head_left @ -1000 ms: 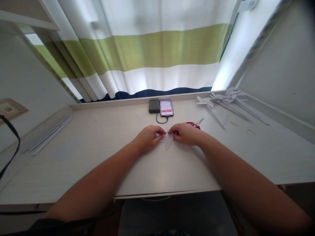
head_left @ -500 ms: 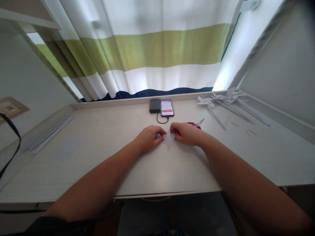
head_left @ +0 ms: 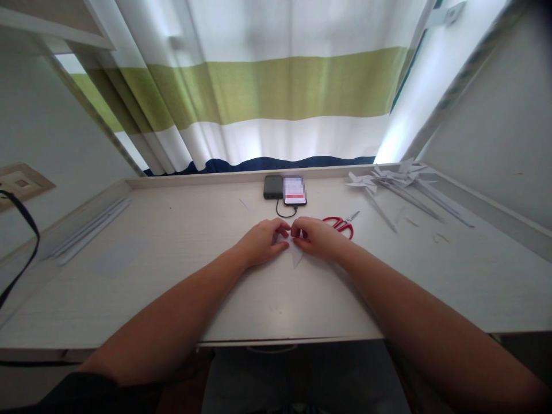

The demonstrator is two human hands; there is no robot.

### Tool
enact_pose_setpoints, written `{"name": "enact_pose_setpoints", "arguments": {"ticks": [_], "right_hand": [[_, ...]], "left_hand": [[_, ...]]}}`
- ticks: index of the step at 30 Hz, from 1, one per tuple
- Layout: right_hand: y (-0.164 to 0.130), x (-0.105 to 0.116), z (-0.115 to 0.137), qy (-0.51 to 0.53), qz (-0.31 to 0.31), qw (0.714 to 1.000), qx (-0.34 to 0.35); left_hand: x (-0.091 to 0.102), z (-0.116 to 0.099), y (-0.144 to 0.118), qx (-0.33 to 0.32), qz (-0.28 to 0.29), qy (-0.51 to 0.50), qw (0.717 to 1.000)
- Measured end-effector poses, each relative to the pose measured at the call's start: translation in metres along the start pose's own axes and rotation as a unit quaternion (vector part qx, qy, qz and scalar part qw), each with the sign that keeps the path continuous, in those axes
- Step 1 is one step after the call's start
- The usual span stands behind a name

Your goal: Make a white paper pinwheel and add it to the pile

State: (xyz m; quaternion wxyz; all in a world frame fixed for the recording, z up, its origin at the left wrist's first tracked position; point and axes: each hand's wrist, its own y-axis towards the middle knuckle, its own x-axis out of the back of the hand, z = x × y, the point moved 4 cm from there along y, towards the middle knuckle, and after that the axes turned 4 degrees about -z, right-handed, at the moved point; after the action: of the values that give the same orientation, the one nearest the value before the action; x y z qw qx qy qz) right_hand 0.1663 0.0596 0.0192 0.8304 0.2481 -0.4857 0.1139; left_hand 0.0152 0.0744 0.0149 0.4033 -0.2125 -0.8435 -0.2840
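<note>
- A small piece of folded white paper (head_left: 297, 258) is at the middle of the desk (head_left: 241, 305), between the two hands, with a pointed flap showing toward the person.
- The left hand (head_left: 261, 242) holds the paper's left part, its thumb and fingers bent inward and only a narrow gap between their tips.
- The right hand (head_left: 319, 238) holds the right part near the top of the flap, fingers curled and thumb close to them; the exact fold under the fingertips is too small to make out.
- The two hands nearly meet over the paper, fingertips just beside each other.
- Just beyond the right hand lie scissors (head_left: 344, 222) with red handles, blades pointing away to the right.
- Past the hands, near the desk's back edge, a black box (head_left: 273, 187) lies beside a phone (head_left: 294, 191) with its screen lit; a dark cable (head_left: 285, 216) loops in front of them.
- At the far right lie several white paper pinwheels (head_left: 362, 181) on pale sticks, with small scraps (head_left: 440, 237) near them.
- Well off to the left, long white rods (head_left: 92, 231) lie side by side, a flat paper sheet (head_left: 118, 257) near them.
- Behind the desk hangs a white curtain (head_left: 259, 138) with a green band.
</note>
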Motion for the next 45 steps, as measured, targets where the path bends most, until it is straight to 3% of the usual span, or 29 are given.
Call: {"name": "enact_pose_setpoints", "arguments": {"ticks": [10,21,27,31,34,38,45], "right_hand": [[0.003,-0.007,-0.001,-0.001,0.022,0.999,0.024],[0.0,-0.001,0.001,-0.032,0.035,0.998,0.031],[-0.001,0.007,-0.004,-0.033,0.012,0.999,0.04],[-0.001,0.025,-0.015,-0.009,-0.084,0.996,-0.009],[-0.003,0.031,-0.011,0.045,-0.14,0.989,0.002],[-0.004,0.024,0.007,0.104,-0.142,0.982,0.067],[-0.004,0.014,0.01,0.135,-0.158,0.976,0.061]], "left_hand": [[0.004,0.0,-0.001,0.012,0.001,-0.005,1.0],[0.018,0.012,-0.003,-0.003,0.101,-0.111,0.989],[0.017,0.016,0.0,0.013,0.035,-0.08,0.996],[0.017,0.016,0.002,0.026,-0.009,-0.099,0.995],[0.017,0.014,0.002,0.037,-0.053,-0.151,0.987],[0.016,0.008,0.0,0.035,-0.086,-0.197,0.976],[0.016,-0.002,-0.002,0.03,-0.123,-0.264,0.956]]}}
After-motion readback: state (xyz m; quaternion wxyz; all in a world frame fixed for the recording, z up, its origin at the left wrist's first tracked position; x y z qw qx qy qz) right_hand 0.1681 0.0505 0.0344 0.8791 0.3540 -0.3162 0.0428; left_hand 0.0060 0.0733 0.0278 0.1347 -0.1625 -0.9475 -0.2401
